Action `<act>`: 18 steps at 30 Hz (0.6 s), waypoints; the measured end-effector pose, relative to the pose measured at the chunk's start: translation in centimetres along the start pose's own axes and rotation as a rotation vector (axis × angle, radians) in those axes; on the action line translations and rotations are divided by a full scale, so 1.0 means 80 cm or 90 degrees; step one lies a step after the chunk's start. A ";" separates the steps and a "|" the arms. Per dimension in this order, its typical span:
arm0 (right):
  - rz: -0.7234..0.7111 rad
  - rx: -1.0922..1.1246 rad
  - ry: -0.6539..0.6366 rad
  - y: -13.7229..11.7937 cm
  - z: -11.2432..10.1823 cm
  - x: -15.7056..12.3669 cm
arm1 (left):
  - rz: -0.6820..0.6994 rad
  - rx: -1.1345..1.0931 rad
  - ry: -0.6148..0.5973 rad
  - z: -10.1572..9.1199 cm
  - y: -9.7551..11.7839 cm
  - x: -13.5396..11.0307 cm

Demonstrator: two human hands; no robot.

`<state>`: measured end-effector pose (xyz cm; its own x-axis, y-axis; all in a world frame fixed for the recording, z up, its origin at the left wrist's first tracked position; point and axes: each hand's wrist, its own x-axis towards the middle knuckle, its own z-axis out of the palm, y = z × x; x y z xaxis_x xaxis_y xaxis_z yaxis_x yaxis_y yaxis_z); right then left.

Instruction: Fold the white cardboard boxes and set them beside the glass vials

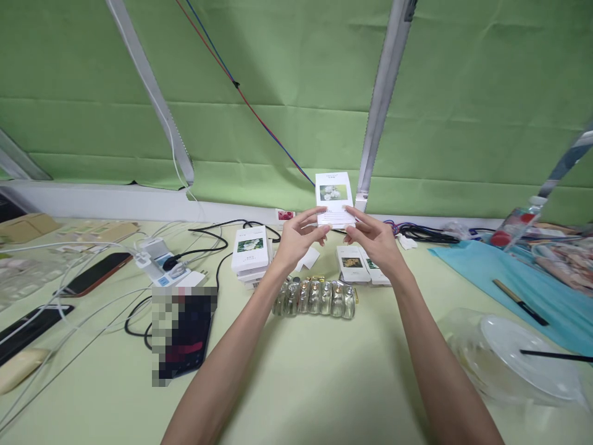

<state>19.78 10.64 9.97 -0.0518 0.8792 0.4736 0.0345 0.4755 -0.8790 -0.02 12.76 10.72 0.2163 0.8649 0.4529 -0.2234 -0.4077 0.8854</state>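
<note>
Between my two hands, above the back of the table, is a white box (334, 193) with a photo of white flowers on its front. My left hand (299, 235) pinches its lower left side with thumb and fingers. On the lower right side, my right hand (373, 238) grips it the same way. Below stands a row of several small glass bottles (315, 298) with gold-coloured parts. Left of them is a stack of white flower-print boxes (251, 248). More such boxes (352, 264) lie beyond my right forearm, which partly covers them.
A partly pixelated phone (189, 334), a power strip (162, 259) and tangled cables lie to the left. On the right are a lidded plastic cup (528, 358) with a black straw, a blue cloth (482, 272), a knife (521, 301) and a bottle (519, 222). Green fabric (278, 62) hangs behind.
</note>
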 end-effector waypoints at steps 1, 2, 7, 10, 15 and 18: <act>0.000 0.000 -0.002 0.000 0.000 0.000 | -0.001 0.000 0.001 0.000 0.000 0.000; 0.000 0.001 0.000 -0.001 0.000 0.000 | -0.002 0.001 0.000 0.001 0.000 0.000; -0.011 -0.014 0.023 -0.002 0.001 0.000 | -0.008 0.009 -0.024 -0.003 -0.001 0.001; -0.015 -0.022 0.029 -0.002 0.001 0.000 | -0.002 0.015 -0.061 -0.009 -0.003 0.002; -0.012 -0.019 0.034 -0.006 0.002 -0.001 | 0.004 0.027 -0.062 -0.012 -0.002 0.003; -0.013 -0.022 0.036 -0.006 0.002 -0.001 | -0.002 0.028 -0.050 -0.011 0.000 0.003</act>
<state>19.57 10.35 10.38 0.0041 0.8689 0.4951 0.0680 0.4937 -0.8670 -0.80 13.23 10.73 0.2909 0.8413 0.4557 -0.1805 -0.4195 0.8896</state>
